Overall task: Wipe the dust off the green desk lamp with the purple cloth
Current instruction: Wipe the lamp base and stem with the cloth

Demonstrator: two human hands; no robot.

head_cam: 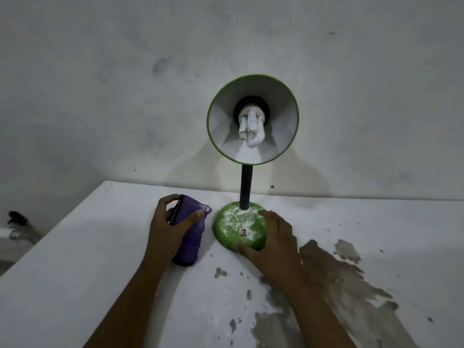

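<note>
Left hand (pixel 167 227) curls around the purple cloth (pixel 191 234), a bunched, soft roll of fabric lying on the white tabletop (pixel 75 272). Its thumb presses across the upper part of the roll, and the fingers wrap over the far side near a thin dark edge that I cannot identify. The lower end of the cloth rests on the table, just left of the lamp base and apart from it.

Right hand (pixel 273 242) cups the round green lamp base (pixel 238 227) from its right side, with the thumb along the near rim and the fingers curved over the far right edge. White powdery dust (pixel 234 217) speckles the top of the base, thickest around the foot of the stem, and a small red-and-white sticker (pixel 243 232) sits on the near part of the dome.

A black upright stem (pixel 245 187) rises from the back of the base to the green-rimmed conical metal shade (pixel 253 119), which tilts toward the camera so its pale inner surface shows. A white spiral bulb (pixel 249 129) sits in a dark socket at the centre of the shade. The lamp stands near the back edge of the table, close to a smudged grey-white wall (pixel 125 84).

To the right and in front of the lamp, the white surface has worn away in large brownish patches (pixel 339 280), with smaller chips scattered nearer the middle.
</note>
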